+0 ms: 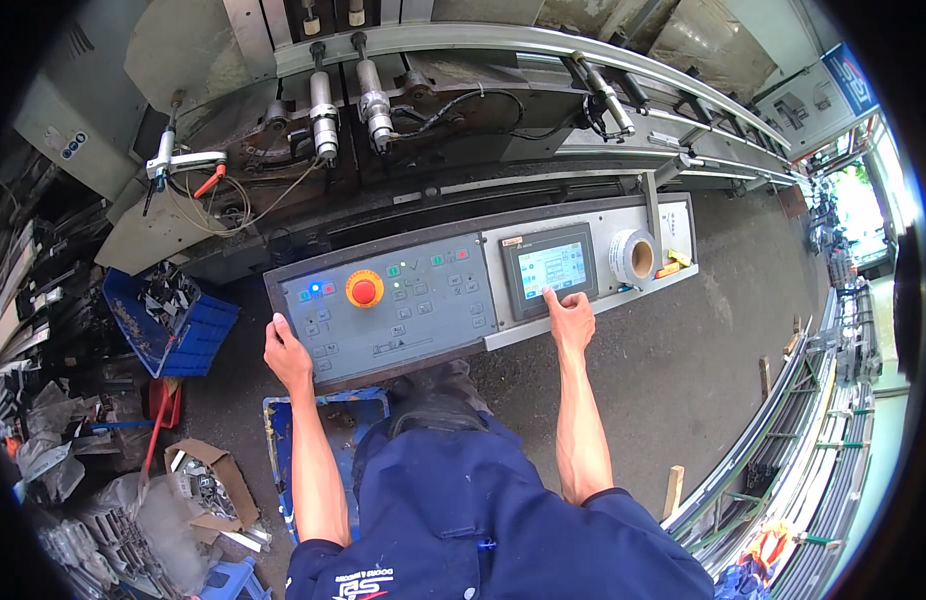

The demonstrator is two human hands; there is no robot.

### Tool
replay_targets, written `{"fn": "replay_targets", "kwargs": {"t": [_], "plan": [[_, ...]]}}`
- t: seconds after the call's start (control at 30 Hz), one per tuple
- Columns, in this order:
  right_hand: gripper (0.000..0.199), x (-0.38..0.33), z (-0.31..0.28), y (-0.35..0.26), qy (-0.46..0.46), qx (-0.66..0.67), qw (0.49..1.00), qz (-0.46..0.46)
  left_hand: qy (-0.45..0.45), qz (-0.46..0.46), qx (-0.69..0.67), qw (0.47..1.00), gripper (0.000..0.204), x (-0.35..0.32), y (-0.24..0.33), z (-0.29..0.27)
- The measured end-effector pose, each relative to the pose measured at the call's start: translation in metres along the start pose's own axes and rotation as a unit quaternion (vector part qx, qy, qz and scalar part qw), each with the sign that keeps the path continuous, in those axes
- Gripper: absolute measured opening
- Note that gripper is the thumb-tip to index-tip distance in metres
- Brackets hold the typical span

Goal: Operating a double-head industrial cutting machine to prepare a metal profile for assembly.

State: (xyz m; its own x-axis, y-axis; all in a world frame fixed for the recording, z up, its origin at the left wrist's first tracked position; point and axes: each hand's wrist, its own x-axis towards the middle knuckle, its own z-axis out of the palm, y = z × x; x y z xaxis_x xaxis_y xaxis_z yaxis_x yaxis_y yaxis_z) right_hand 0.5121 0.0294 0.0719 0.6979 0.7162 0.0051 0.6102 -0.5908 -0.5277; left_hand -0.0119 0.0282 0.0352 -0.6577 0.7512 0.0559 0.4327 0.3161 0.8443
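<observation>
A long grey control panel (438, 335) stands in front of me, with small buttons, lit indicators and a red emergency stop button (364, 291) on a yellow ring. At its left end, my left hand (287, 352) is closed around the edge, some fingers partly hidden. My right hand (573, 325) is by the touchscreen (555, 268) on the panel's right part. One digit reaches the screen's lower edge; the other fingers are curled in, with nothing held. Right of the screen sits a roll of white tape or labels (633, 257).
Behind the panel runs a machine with metal cylinders (324, 115) and a long rail (503, 40). A blue crate (173, 335) of metal pieces and a cardboard box (211, 485) stand at left. Long profiles (833, 450) lie racked at right. Another blue crate (280, 430) is below my left forearm.
</observation>
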Motion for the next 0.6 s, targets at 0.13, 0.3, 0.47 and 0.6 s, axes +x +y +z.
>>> {"fn": "replay_targets", "kwargs": {"t": [0.13,0.3,0.47,0.6], "plan": [[0.067,0.002,-0.001,0.009,-0.022,0.032,0.999,-0.003,-0.003,0.008,-0.007,1.000,0.065,-0.002,0.002,0.000],[0.072,0.006,0.000,0.012,-0.031,0.048,0.998,-0.006,-0.010,0.005,-0.007,1.000,0.064,0.001,0.000,0.001],[0.079,0.005,0.002,0.006,-0.025,0.036,0.999,-0.017,0.002,0.019,-0.006,1.000,0.062,0.005,-0.002,0.000],[0.078,0.005,0.005,0.012,-0.011,0.040,0.999,-0.035,0.017,0.032,-0.006,0.999,0.060,0.006,-0.003,0.002]]}}
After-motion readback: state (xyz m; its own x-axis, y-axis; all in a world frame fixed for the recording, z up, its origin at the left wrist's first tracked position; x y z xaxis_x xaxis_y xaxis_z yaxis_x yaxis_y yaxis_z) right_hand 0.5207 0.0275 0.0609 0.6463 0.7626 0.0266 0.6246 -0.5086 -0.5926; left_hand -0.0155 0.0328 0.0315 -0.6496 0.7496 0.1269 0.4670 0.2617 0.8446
